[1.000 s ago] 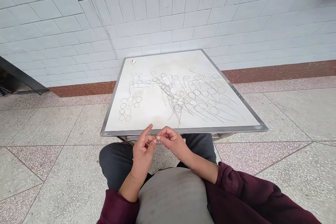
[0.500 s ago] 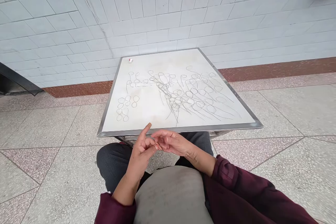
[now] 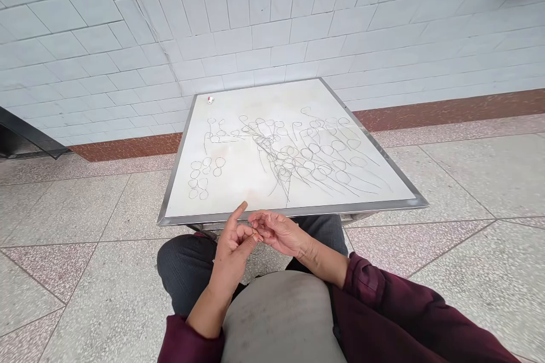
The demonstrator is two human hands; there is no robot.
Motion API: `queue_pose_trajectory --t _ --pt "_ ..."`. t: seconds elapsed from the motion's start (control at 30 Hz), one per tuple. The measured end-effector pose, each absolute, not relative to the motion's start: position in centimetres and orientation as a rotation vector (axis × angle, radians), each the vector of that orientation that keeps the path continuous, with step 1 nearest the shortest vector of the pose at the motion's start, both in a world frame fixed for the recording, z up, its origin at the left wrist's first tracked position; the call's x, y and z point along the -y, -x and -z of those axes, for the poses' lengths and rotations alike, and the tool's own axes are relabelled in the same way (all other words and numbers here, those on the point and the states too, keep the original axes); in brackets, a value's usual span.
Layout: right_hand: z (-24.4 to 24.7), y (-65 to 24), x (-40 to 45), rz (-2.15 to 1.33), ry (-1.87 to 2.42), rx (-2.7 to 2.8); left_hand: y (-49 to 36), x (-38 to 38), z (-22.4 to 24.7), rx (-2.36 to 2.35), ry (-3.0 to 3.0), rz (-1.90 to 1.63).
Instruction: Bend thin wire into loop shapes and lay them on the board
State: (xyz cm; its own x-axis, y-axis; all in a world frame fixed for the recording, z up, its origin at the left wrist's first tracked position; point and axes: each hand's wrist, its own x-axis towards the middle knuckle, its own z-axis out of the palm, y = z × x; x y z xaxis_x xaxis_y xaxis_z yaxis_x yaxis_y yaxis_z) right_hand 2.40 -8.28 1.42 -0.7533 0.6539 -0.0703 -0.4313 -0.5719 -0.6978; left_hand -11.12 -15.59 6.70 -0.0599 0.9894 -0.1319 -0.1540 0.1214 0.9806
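Observation:
Just off the table's near edge, above my lap, my two hands meet around a thin dark wire (image 3: 254,231). My left hand (image 3: 232,247) pinches it between thumb and bent fingers, while the index finger points up toward the board. From the right, my right hand (image 3: 283,233) has curled fingers and thumb closed at the same wire; its fingertips partly hide the wire's shape. Beyond them, looped wires with long tails (image 3: 313,167) lie in an overlapping spread on the white tabletop (image 3: 242,178). Several figure-eight wire pieces (image 3: 199,178) are grouped on its left.
A metal rim (image 3: 361,206) edges the table. At its far left corner sits a small white and red object (image 3: 210,100). A tiled wall (image 3: 255,45) rises right behind the table, with a barred window above. My knees (image 3: 183,264) are at the near edge.
Both hands stay together on the wire, with only a slight shift of the fingers. My right fingers have moved marginally to the right. The pieces on the table lie as before.

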Motion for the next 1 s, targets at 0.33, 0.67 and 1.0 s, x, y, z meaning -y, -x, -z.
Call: queue_pose_trajectory --t 0.33,0.67,1.0 --pt "-1.7 -2.3 8.4 -2.28 0.445 0.937 11.2 15.3 -6.1 -1.289 -0.872 -1.265" --pt "-1.1 -2.1 8.4 -2.25 0.452 0.937 10.9 15.5 -5.8 -1.288 -0.904 -1.262" --pt "-1.7 -1.1 7.0 -1.877 0.68 1.216 12.3 14.9 -4.8 -1.439 -1.025 -1.325"
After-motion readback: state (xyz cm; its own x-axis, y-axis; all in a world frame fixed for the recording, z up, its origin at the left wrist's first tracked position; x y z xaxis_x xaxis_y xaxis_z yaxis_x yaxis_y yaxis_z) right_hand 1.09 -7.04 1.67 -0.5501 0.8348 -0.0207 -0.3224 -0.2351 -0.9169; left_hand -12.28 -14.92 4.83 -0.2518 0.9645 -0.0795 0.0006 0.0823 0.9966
